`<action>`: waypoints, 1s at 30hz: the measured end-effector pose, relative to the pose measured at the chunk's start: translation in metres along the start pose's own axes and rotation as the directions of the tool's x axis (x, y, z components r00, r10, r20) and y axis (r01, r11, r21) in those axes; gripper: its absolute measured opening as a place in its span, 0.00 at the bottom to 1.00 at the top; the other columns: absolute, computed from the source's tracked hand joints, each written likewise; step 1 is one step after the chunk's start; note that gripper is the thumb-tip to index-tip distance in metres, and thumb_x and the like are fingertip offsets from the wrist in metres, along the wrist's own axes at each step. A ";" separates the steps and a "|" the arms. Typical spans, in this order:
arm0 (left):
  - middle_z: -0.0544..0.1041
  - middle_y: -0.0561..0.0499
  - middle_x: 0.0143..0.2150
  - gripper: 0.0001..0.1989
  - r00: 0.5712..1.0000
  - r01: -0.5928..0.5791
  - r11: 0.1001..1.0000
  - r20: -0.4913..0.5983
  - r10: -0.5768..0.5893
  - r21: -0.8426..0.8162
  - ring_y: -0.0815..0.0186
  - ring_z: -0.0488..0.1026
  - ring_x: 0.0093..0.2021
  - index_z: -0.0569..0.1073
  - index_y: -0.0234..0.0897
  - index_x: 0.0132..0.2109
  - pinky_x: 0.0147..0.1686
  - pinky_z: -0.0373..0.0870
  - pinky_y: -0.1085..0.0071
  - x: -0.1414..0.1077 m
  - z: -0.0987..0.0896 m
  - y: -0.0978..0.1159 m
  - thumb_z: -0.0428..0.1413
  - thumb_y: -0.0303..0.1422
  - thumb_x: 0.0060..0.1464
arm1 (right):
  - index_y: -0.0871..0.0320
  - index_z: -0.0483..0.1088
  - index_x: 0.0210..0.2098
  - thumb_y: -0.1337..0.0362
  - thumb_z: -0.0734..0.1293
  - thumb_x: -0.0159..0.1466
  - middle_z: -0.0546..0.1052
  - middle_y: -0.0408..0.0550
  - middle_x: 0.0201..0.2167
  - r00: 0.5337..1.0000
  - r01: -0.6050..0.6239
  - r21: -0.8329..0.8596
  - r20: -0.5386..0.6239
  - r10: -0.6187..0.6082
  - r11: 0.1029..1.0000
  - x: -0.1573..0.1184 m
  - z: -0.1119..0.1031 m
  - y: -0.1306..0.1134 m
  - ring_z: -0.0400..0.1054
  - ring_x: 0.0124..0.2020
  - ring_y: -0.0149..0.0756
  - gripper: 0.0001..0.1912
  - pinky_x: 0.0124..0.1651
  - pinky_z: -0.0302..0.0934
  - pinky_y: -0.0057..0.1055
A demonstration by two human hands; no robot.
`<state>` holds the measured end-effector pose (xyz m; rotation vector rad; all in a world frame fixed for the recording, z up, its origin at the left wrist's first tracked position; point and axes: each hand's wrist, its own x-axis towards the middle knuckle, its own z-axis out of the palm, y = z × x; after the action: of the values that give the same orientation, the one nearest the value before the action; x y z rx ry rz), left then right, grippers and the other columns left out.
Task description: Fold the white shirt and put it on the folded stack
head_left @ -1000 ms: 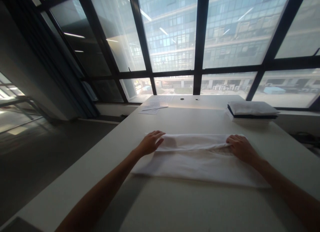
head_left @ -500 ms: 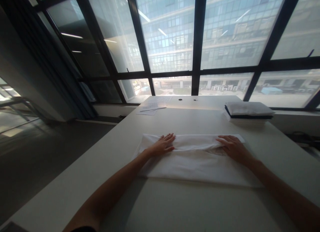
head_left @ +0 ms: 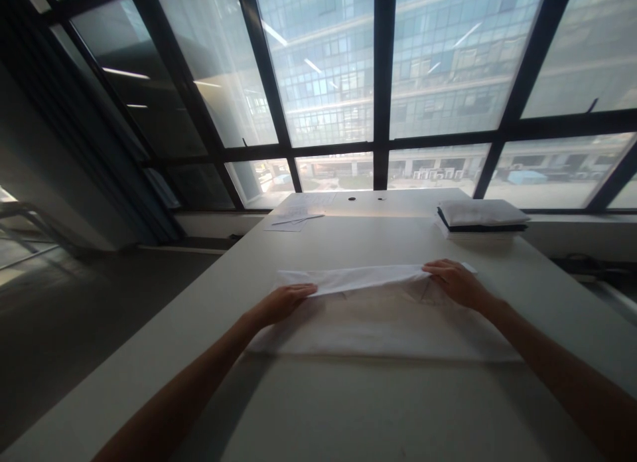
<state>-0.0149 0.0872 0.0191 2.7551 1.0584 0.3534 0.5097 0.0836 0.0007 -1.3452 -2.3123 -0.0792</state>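
Now white cloth [head_left: 378, 322] flat under both hands' fingers [head_left: 298, 291], far edge.

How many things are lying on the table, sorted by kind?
White cloth being folded under both hands: 1
Stack of folded cloths, far right: 1 (pieces inside too small to count)
Loose paper sheets, far left: about 2, overlapping
Total: about 4
Left hand and right hand rest on the white cloth.
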 end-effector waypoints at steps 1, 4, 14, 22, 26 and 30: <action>0.72 0.51 0.65 0.19 1.000 -0.002 1.000 0.024 0.002 0.000 0.60 0.70 0.64 0.73 0.46 0.63 0.66 0.65 0.59 -0.002 -0.003 0.001 0.46 0.35 0.71 | 0.52 0.78 0.52 0.67 0.60 0.69 0.80 0.51 0.52 0.999 0.020 0.008 0.029 -0.020 1.000 -0.003 0.001 0.000 0.73 0.53 0.48 0.19 0.58 0.66 0.47; 0.72 0.52 0.65 0.18 0.994 -0.020 1.000 0.106 0.019 0.007 0.60 0.69 0.65 0.75 0.48 0.61 0.65 0.65 0.62 0.000 -0.014 0.011 0.48 0.40 0.71 | 0.49 0.78 0.53 0.67 0.61 0.68 0.79 0.49 0.55 0.991 0.072 0.035 0.114 -0.076 0.997 -0.012 0.003 -0.001 0.71 0.57 0.47 0.20 0.61 0.64 0.46; 0.55 0.45 0.75 0.27 0.993 0.120 0.992 0.008 -0.120 0.029 0.54 0.50 0.75 0.56 0.43 0.73 0.71 0.49 0.49 0.108 0.058 0.043 0.39 0.42 0.73 | 0.54 0.79 0.50 0.60 0.56 0.72 0.81 0.53 0.52 0.997 -0.049 0.057 0.065 0.046 0.997 0.022 0.012 -0.020 0.74 0.53 0.45 0.20 0.58 0.67 0.43; 0.65 0.40 0.70 0.25 0.945 0.306 0.945 -0.162 -0.285 0.120 0.54 0.60 0.70 0.63 0.36 0.70 0.68 0.57 0.57 0.056 0.043 -0.005 0.45 0.38 0.70 | 0.59 0.71 0.61 0.60 0.57 0.71 0.72 0.59 0.63 0.999 -0.011 0.021 -0.035 0.012 1.000 0.054 0.073 -0.037 0.65 0.64 0.49 0.23 0.66 0.60 0.50; 0.76 0.35 0.56 0.25 0.712 0.656 0.749 -0.410 -0.571 0.097 0.51 0.72 0.58 0.67 0.29 0.65 0.61 0.64 0.56 0.001 0.014 -0.046 0.51 0.37 0.67 | 0.60 0.69 0.63 0.58 0.56 0.72 0.69 0.59 0.65 0.999 0.007 0.011 -0.039 -0.007 1.000 0.037 0.078 -0.018 0.61 0.67 0.50 0.25 0.67 0.58 0.50; 0.79 0.44 0.39 0.29 0.551 0.773 0.600 -0.252 -0.796 -0.205 0.57 0.78 0.41 0.65 0.28 0.66 0.43 0.72 0.66 -0.017 0.006 -0.067 0.56 0.40 0.63 | 0.60 0.69 0.62 0.59 0.55 0.72 0.70 0.61 0.64 0.999 -0.019 -0.052 -0.034 0.017 0.998 0.021 0.075 -0.001 0.61 0.67 0.52 0.25 0.66 0.58 0.51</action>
<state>-0.0683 0.1246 -0.0057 1.8669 2.1651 0.6717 0.4730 0.1201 -0.0578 -1.3800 -2.2847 -0.1564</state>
